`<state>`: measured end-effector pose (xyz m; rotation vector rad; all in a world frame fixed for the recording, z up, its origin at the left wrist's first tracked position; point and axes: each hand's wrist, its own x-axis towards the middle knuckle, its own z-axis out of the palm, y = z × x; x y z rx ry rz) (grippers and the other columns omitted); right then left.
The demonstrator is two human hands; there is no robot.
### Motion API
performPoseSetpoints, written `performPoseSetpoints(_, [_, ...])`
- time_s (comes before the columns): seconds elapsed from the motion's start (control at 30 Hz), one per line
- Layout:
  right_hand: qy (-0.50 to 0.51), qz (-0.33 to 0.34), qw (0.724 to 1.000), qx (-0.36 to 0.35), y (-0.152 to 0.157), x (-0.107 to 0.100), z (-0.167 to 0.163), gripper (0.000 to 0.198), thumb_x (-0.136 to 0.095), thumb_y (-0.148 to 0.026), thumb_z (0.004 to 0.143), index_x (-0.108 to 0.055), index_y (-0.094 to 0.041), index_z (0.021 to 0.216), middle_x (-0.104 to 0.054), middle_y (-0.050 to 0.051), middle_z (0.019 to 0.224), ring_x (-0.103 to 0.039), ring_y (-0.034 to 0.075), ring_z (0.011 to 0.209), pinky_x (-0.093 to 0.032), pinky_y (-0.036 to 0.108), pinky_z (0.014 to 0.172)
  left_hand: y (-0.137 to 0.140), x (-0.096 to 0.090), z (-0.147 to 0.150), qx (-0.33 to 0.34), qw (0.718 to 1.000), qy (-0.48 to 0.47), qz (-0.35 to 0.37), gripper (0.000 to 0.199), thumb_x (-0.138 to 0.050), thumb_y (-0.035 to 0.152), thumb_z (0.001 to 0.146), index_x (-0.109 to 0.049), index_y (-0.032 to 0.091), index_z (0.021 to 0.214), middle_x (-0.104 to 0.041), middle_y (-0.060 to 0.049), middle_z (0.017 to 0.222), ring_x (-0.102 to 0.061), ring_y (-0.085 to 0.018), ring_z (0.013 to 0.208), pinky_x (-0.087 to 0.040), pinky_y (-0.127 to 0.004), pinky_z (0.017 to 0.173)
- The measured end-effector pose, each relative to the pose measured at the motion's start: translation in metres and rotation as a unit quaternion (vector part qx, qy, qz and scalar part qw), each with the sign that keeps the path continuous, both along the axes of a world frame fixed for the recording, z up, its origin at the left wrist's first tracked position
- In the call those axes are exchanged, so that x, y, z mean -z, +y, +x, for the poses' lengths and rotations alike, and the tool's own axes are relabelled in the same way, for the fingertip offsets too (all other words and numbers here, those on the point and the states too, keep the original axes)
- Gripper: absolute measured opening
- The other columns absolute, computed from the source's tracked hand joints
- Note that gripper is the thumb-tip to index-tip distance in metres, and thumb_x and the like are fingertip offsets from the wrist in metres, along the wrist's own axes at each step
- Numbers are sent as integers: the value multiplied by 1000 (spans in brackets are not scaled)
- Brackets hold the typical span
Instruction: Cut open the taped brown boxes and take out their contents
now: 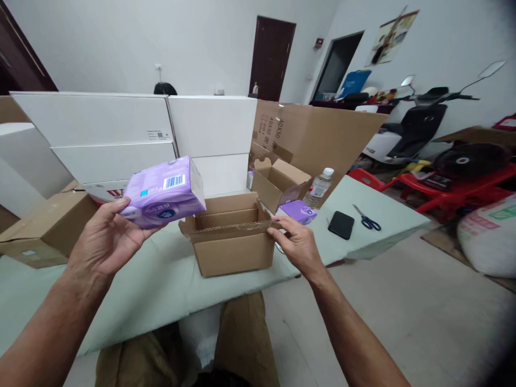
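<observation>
My left hand [115, 236] grips a purple pack of tissues [163, 193] by its left end, holding it up with a barcode on the top face. In front of me a small brown cardboard box [234, 255] stands open on the table, its front flap raised. My right hand [296, 242] pinches the right end of that flap between thumb and fingers. The held pack is above and left of the box, apart from it. What lies at the bottom of the box is hidden by the flap.
Behind the box are stacked white boxes [213, 126], another open carton [278, 180], a second purple pack [298, 210] and a water bottle [319, 188]. A black flat case [341, 224] and scissors [367, 219] lie on the pale-green-covered table [161, 290]. A brown carton [52, 226] stands left.
</observation>
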<state>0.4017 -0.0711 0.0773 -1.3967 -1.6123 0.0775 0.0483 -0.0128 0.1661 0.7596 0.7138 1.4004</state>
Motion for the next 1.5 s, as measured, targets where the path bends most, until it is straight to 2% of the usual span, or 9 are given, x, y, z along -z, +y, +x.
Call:
performPoseSetpoints(0.23, [-5, -54, 998, -41, -21, 21, 12, 17, -66, -35, 90, -78, -23, 86, -75, 11, 118, -73, 24, 100, -60, 34, 78, -5, 11, 7, 9, 999, -18, -31, 44, -60, 13, 86, -68, 23, 128, -78, -11, 119, -75, -29, 111, -67, -45, 85])
performPoseSetpoints(0.43, [-8, -94, 991, -96, -19, 39, 5, 24, -60, -37, 97, -80, -24, 101, -58, 14, 147, -69, 27, 119, -58, 42, 98, -3, 23, -3, 1, 999, -20, -47, 40, -65, 13, 84, -68, 16, 124, -77, -15, 118, -76, -29, 105, -67, -47, 86])
performPoseSetpoints(0.57, [-60, -111, 985, -116, -9, 36, -9, 30, -56, -35, 99, -77, -28, 120, -43, 13, 162, -61, 31, 133, -54, 47, 106, 1, 24, 0, 14, 999, -13, -38, 45, -65, 16, 85, -65, 13, 130, -77, -16, 119, -76, -29, 104, -67, -46, 87])
performPoseSetpoints(0.7, [-113, -139, 981, -80, -5, 28, -20, 47, -57, -32, 97, -62, -32, 144, -32, 14, 168, -52, 35, 142, -51, 55, 108, 1, 25, 3, 23, 999, -12, -41, 50, -65, 16, 85, -63, 13, 135, -77, -16, 118, -77, -29, 103, -67, -44, 85])
performPoseSetpoints(0.87, [-39, -185, 975, -116, 4, 17, -21, 32, -60, -40, 96, -73, -27, 121, -38, 15, 164, -55, 34, 139, -53, 49, 106, -6, 32, -13, 6, 999, -13, -42, 48, -65, 17, 86, -64, 13, 135, -76, -16, 124, -74, -31, 111, -67, -46, 88])
performPoseSetpoints(1.07, [-19, -173, 964, -200, 33, 12, -16, 28, -57, -44, 96, -77, -24, 94, -45, 13, 160, -44, 34, 148, -41, 50, 117, -18, 39, -44, -56, 997, -14, -45, 42, -62, 16, 88, -68, 14, 130, -76, -16, 124, -74, -31, 113, -67, -45, 86])
performPoseSetpoints(1.27, [-23, -184, 967, -174, 50, 10, -14, 27, -62, -46, 92, -78, -24, 92, -46, 12, 160, -51, 34, 141, -48, 47, 108, -24, 39, -54, -80, 995, -12, -50, 43, -60, 14, 88, -68, 15, 130, -77, -16, 121, -75, -30, 111, -68, -43, 83])
performPoseSetpoints(1.4, [-48, -225, 960, -157, 50, 5, -15, 26, -66, -43, 88, -79, -26, 102, -47, 13, 158, -69, 27, 108, -57, 41, 86, -24, 42, -52, -71, 996, -14, -50, 47, -63, 15, 87, -66, 15, 134, -76, -17, 125, -74, -32, 113, -68, -43, 85])
performPoseSetpoints(1.5, [-70, -238, 956, -156, 51, -1, -12, 32, -68, -46, 86, -79, -27, 108, -47, 13, 159, -69, 27, 106, -57, 41, 84, -24, 45, -51, -68, 996, -18, -53, 50, -63, 16, 88, -64, 16, 138, -74, -17, 129, -74, -32, 115, -67, -45, 87])
